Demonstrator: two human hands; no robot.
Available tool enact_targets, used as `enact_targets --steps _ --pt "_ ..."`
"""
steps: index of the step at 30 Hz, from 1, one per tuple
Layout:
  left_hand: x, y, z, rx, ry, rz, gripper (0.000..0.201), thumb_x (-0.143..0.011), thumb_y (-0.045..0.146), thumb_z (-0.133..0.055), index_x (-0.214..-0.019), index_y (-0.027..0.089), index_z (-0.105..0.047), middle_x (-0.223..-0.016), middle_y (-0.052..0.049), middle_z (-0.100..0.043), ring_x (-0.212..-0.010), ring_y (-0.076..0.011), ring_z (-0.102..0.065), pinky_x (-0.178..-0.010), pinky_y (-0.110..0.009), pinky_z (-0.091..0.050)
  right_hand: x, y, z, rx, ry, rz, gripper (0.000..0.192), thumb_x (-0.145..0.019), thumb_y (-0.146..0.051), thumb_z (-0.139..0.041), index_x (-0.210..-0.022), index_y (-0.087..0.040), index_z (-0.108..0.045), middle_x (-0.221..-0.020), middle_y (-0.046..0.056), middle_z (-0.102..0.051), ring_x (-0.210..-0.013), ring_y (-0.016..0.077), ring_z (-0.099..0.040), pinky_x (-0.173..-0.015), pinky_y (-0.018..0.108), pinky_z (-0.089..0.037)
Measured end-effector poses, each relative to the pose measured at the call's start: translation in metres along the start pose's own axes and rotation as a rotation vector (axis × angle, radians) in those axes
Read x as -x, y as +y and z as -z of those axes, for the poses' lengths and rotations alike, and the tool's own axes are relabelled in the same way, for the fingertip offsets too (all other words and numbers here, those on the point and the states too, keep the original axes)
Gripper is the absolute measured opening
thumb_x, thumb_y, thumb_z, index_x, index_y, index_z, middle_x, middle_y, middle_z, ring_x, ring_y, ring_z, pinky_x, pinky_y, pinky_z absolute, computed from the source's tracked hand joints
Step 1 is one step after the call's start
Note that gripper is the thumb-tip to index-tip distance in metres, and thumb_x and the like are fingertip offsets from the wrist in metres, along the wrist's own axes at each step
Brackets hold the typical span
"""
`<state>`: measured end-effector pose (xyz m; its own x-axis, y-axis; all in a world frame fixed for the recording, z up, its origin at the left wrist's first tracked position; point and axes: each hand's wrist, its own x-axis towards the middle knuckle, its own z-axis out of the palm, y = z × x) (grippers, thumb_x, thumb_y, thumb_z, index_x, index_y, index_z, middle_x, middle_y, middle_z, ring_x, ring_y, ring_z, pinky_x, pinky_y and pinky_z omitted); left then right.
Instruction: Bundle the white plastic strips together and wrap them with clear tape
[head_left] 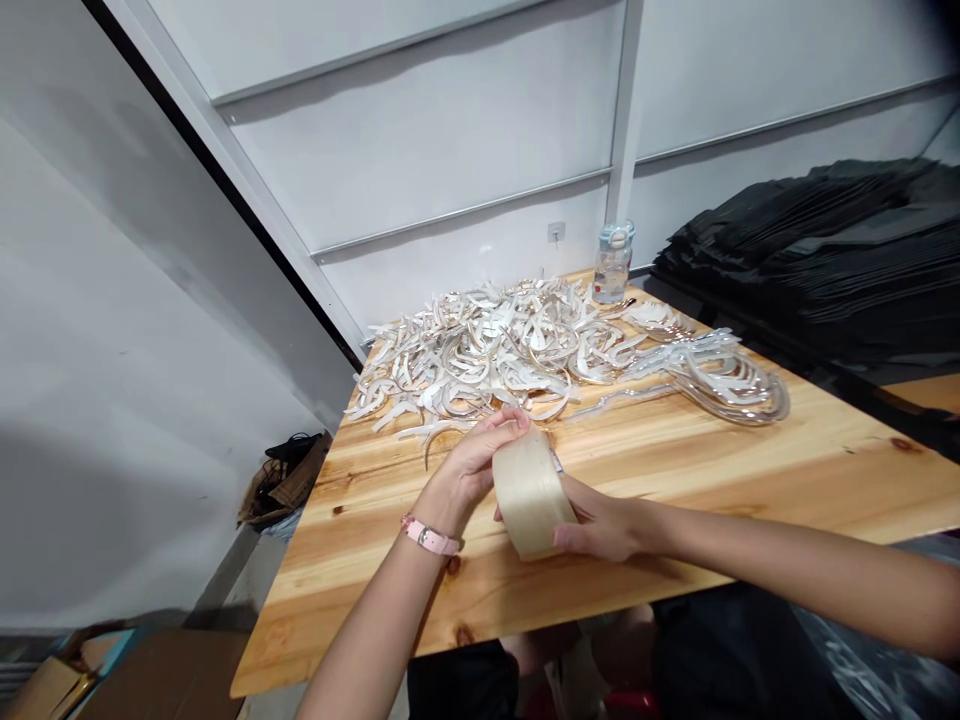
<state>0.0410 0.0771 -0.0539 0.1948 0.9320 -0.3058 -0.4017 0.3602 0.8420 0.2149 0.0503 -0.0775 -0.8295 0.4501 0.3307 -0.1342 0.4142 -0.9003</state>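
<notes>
A wide roll of clear, yellowish packing tape (531, 497) is held between my two hands, just above the near part of the wooden table (360, 560). My left hand (480, 452), with a pink strap on its wrist, grips the roll's upper left side. On the lower right, my right hand (600, 522) holds it with the thumb on the outer face and the other fingers mostly hidden behind. Beyond the roll lies a big heap of curved white and gold strips (495, 345). A bundle of similar looped strips (731, 385) rests to its right.
A clear water bottle with a blue lid (613, 265) stands at the table's back. Tall stacks of black sheets (825, 260) rise at the right. White wall panels (435, 140) close off the back. Cardboard boxes (172, 675) sit on the floor at lower left.
</notes>
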Motion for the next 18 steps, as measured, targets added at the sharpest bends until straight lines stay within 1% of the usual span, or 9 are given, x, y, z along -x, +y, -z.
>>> enact_targets --steps 3,6,8,10,12,14,15,17,18 --pt "-0.001 -0.001 0.004 0.077 -0.092 0.094 0.027 -0.06 0.014 -0.084 -0.079 0.018 -0.065 -0.069 0.001 -0.064 -0.059 -0.0116 -0.059 -0.059 -0.024 -0.05 -0.001 0.002 -0.001 0.086 -0.01 0.041 0.057 -0.084 -0.064 -0.05 -0.105 -0.012 -0.062 -0.102 0.012 -0.06 -0.091 0.0242 -0.055 -0.083 0.039 -0.049" --pt "0.001 0.002 0.004 0.131 -0.152 0.179 0.038 -0.056 0.006 -0.084 -0.087 0.017 -0.066 -0.074 0.0 -0.065 -0.063 -0.0117 -0.062 -0.066 -0.024 -0.052 -0.004 0.003 0.0 0.178 -0.046 0.134 0.052 -0.081 -0.062 -0.054 -0.097 -0.014 -0.064 -0.093 0.009 -0.061 -0.09 0.0236 -0.055 -0.091 0.041 -0.045" --pt "0.001 0.004 0.004 0.14 -0.171 0.204 0.044 -0.056 0.001 -0.081 -0.093 0.017 -0.064 -0.077 0.0 -0.066 -0.065 -0.0123 -0.063 -0.068 -0.026 -0.053 -0.006 0.004 0.001 0.227 -0.051 0.181 0.051 -0.081 -0.064 -0.053 -0.09 -0.015 -0.065 -0.086 0.007 -0.061 -0.089 0.0231 -0.055 -0.093 0.042 -0.043" --pt "0.0 0.006 0.005 0.184 -0.164 0.249 0.041 -0.06 0.002 -0.079 -0.095 0.016 -0.063 -0.077 0.0 -0.065 -0.064 -0.0124 -0.063 -0.068 -0.026 -0.053 -0.009 0.003 0.001 0.279 -0.046 0.225 0.051 -0.08 -0.067 -0.052 -0.082 -0.017 -0.064 -0.08 0.006 -0.061 -0.085 0.0224 -0.054 -0.094 0.042 -0.042" --pt "-0.002 0.01 0.007 0.267 -0.118 0.269 0.027 -0.068 0.007 -0.076 -0.09 0.014 -0.061 -0.072 0.0 -0.063 -0.059 -0.0107 -0.061 -0.062 -0.024 -0.051 -0.01 0.002 0.001 0.316 -0.07 0.279 0.05 -0.078 -0.068 -0.055 -0.08 -0.018 -0.063 -0.08 0.005 -0.061 -0.083 0.0221 -0.054 -0.095 0.041 -0.041" --pt "-0.003 0.016 0.009 0.347 -0.065 0.213 0.015 -0.076 0.013 -0.072 -0.085 0.014 -0.06 -0.07 0.0 -0.061 -0.056 -0.0085 -0.057 -0.057 -0.021 -0.048 -0.01 0.001 0.0 0.306 -0.095 0.308 0.049 -0.081 -0.066 -0.052 -0.084 -0.018 -0.064 -0.083 0.006 -0.063 -0.084 0.0219 -0.055 -0.094 0.04 -0.041" --pt "-0.003 0.019 0.009 0.378 -0.047 0.152 0.013 -0.078 0.015 -0.071 -0.085 0.015 -0.06 -0.07 0.001 -0.06 -0.055 -0.0076 -0.056 -0.055 -0.02 -0.047 -0.01 0.001 0.0 0.293 -0.1 0.304 0.05 -0.084 -0.065 -0.049 -0.087 -0.018 -0.064 -0.085 0.007 -0.064 -0.085 0.022 -0.056 -0.094 0.039 -0.042" --pt "-0.002 0.028 0.009 0.381 -0.004 -0.032 0.013 -0.079 0.016 -0.07 -0.09 0.016 -0.061 -0.071 0.002 -0.06 -0.057 -0.0063 -0.056 -0.055 -0.018 -0.046 -0.01 0.001 -0.002 0.297 -0.076 0.286 0.052 -0.086 -0.064 -0.044 -0.09 -0.017 -0.065 -0.088 0.008 -0.065 -0.089 0.0223 -0.058 -0.095 0.038 -0.042" --pt "0.0 0.031 0.008 0.349 0.04 -0.156 0.016 -0.078 0.017 -0.071 -0.091 0.017 -0.062 -0.071 0.003 -0.059 -0.058 -0.0057 -0.055 -0.055 -0.016 -0.046 -0.011 0.002 -0.002 0.327 -0.052 0.284 0.052 -0.085 -0.066 -0.045 -0.09 -0.018 -0.065 -0.089 0.008 -0.066 -0.09 0.0227 -0.059 -0.096 0.038 -0.042"
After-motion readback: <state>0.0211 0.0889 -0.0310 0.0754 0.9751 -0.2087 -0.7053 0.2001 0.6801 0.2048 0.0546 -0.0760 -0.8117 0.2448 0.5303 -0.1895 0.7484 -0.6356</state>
